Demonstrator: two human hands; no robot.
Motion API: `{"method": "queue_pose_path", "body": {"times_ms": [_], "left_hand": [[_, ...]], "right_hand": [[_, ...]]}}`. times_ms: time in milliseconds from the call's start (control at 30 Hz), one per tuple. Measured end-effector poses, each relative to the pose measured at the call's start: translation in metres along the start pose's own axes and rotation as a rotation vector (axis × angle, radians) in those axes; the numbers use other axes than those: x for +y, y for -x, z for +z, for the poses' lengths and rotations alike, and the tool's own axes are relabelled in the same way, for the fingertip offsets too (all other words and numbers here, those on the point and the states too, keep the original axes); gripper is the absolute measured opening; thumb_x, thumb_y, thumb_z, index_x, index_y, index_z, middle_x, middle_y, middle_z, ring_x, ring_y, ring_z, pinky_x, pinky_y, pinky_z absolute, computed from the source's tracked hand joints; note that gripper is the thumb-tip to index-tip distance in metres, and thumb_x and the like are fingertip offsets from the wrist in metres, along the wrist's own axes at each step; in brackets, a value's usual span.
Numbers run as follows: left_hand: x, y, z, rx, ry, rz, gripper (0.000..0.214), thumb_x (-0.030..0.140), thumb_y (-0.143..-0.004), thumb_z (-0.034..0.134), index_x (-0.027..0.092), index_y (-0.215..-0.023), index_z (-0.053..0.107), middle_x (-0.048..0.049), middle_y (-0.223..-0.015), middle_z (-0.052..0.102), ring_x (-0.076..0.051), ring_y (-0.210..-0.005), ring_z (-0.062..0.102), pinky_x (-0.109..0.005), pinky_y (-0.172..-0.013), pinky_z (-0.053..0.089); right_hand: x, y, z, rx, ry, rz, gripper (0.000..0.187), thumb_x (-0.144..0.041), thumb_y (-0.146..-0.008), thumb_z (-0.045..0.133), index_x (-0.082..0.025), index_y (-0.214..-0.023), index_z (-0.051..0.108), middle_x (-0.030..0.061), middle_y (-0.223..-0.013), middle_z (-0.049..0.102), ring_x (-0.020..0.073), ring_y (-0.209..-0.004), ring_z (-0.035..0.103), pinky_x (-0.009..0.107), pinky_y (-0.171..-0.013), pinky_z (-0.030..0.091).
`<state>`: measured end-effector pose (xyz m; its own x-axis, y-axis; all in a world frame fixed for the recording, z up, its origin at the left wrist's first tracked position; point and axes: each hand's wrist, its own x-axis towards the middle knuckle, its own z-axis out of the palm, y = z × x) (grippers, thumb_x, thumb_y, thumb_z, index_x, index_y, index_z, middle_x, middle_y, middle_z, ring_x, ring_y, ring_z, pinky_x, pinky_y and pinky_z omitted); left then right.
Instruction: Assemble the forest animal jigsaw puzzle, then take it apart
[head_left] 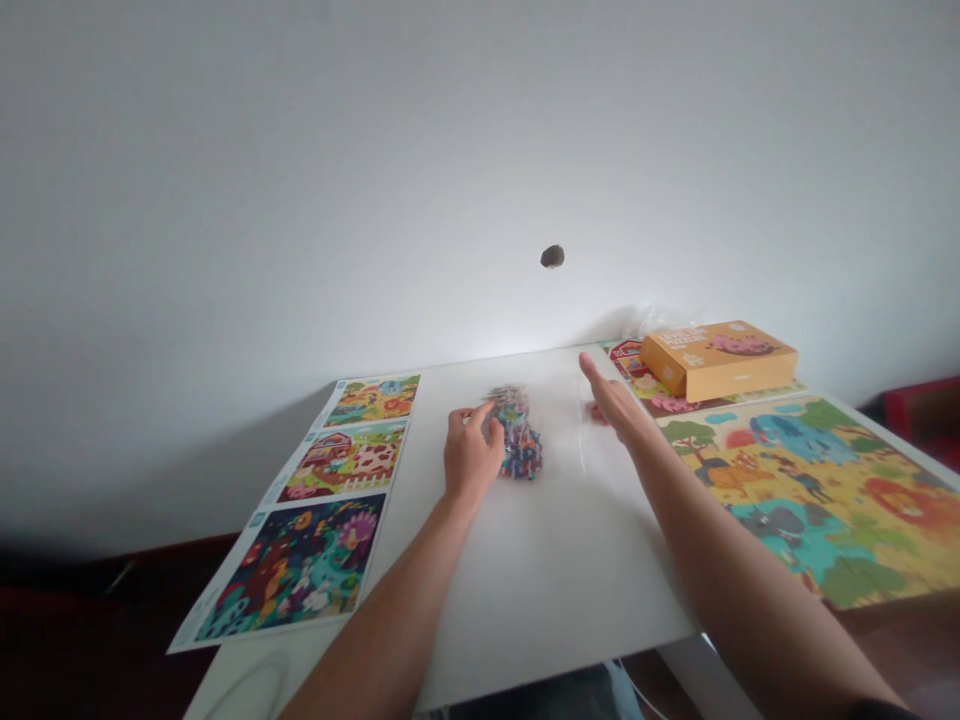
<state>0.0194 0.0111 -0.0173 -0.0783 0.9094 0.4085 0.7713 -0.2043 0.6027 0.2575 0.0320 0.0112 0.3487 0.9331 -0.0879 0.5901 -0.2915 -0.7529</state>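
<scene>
A clear plastic bag of colourful puzzle pieces (pixel 519 436) lies in the middle of the white table (pixel 540 570). My left hand (pixel 471 452) rests against the bag's left side, fingers curled round its edge. To the right of the bag my right hand (pixel 616 400) hovers with fingers stretched out flat, holding nothing; it is just above a small pink piece on the table.
A sheet with three colourful picture panels (pixel 322 500) lies along the table's left side. A finished animal puzzle (pixel 817 490) covers the right side, with an orange box (pixel 716 358) behind it. A white wall stands close behind the table.
</scene>
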Motion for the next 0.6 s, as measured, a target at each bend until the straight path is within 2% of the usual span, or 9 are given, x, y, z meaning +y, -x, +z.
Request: {"method": "queue_pose_path", "body": {"times_ms": [67, 133, 233, 300, 400, 500, 567, 600], "left_hand": [[0.002, 0.001, 0.0, -0.007, 0.012, -0.004, 0.034, 0.026, -0.087, 0.053, 0.024, -0.116, 0.07, -0.0094, -0.105, 0.057, -0.022, -0.098, 0.063, -0.037, -0.095, 0.051], [0.002, 0.002, 0.0, -0.015, 0.048, -0.006, 0.033, 0.026, -0.086, 0.055, 0.025, -0.115, 0.07, -0.0089, -0.106, 0.056, -0.022, -0.1, 0.062, -0.037, -0.096, 0.05], [0.0, 0.001, 0.001, -0.013, 0.159, -0.03, 0.041, 0.026, -0.081, 0.061, 0.024, -0.122, 0.065, -0.0092, -0.109, 0.057, -0.025, -0.108, 0.059, -0.04, -0.1, 0.046], [-0.004, -0.001, 0.003, -0.003, 0.283, -0.119, 0.056, 0.029, -0.076, 0.068, 0.022, -0.13, 0.057, -0.0101, -0.113, 0.058, -0.026, -0.108, 0.057, -0.041, -0.1, 0.045], [-0.01, -0.008, 0.008, 0.042, 0.602, -0.389, 0.066, 0.04, -0.073, 0.074, 0.021, -0.132, 0.052, -0.0105, -0.115, 0.061, -0.023, -0.099, 0.061, -0.037, -0.092, 0.047], [-0.01, -0.015, 0.008, 0.052, 1.071, -0.552, 0.057, 0.05, -0.077, 0.069, 0.018, -0.123, 0.058, -0.0092, -0.107, 0.067, -0.022, -0.097, 0.065, -0.033, -0.087, 0.049], [-0.006, -0.017, 0.002, -0.079, 1.388, -0.556, 0.055, 0.055, -0.08, 0.065, 0.016, -0.118, 0.061, -0.0095, -0.102, 0.071, -0.024, -0.098, 0.067, -0.035, -0.087, 0.051], [-0.003, -0.017, -0.003, -0.212, 1.505, -0.567, 0.055, 0.057, -0.081, 0.063, 0.017, -0.119, 0.062, -0.0099, -0.102, 0.072, -0.025, -0.099, 0.067, -0.037, -0.088, 0.052]], "right_hand": [[0.0, -0.001, 0.008, -0.092, -0.06, 0.063, 0.05, -0.064, -0.074, 0.059, -0.015, -0.07, 0.066, 0.0097, -0.065, 0.065, 0.0234, -0.068, 0.062, 0.032, -0.064, 0.044], [-0.004, -0.001, 0.019, -0.108, -0.096, 0.034, 0.036, -0.052, -0.069, 0.067, -0.017, -0.066, 0.064, 0.0056, -0.064, 0.063, 0.0203, -0.066, 0.06, 0.03, -0.063, 0.042], [-0.018, 0.001, 0.027, -0.056, -0.281, -0.094, 0.02, -0.038, -0.071, 0.063, -0.018, -0.073, 0.062, 0.004, -0.075, 0.066, 0.0182, -0.075, 0.061, 0.028, -0.069, 0.043], [-0.033, 0.004, 0.025, -0.143, -0.536, -0.139, 0.02, -0.037, -0.075, 0.059, -0.019, -0.081, 0.059, 0.0054, -0.084, 0.069, 0.0184, -0.077, 0.063, 0.03, -0.07, 0.045], [-0.062, 0.013, 0.012, -0.466, -0.891, -0.186, 0.024, -0.039, -0.08, 0.057, -0.02, -0.095, 0.057, 0.0095, -0.098, 0.072, 0.0211, -0.08, 0.066, 0.036, -0.073, 0.049], [-0.091, 0.02, -0.002, -0.698, -1.013, -0.251, 0.023, -0.035, -0.084, 0.053, -0.019, -0.101, 0.057, 0.0125, -0.104, 0.072, 0.0245, -0.09, 0.067, 0.042, -0.078, 0.051], [-0.106, 0.022, -0.006, -0.772, -1.035, -0.259, 0.025, -0.034, -0.087, 0.047, -0.017, -0.101, 0.058, 0.0139, -0.105, 0.072, 0.027, -0.095, 0.067, 0.045, -0.08, 0.052], [-0.11, 0.021, -0.007, -0.789, -1.04, -0.253, 0.027, -0.035, -0.088, 0.045, -0.016, -0.101, 0.059, 0.0147, -0.104, 0.072, 0.028, -0.097, 0.067, 0.046, -0.081, 0.052]]}}
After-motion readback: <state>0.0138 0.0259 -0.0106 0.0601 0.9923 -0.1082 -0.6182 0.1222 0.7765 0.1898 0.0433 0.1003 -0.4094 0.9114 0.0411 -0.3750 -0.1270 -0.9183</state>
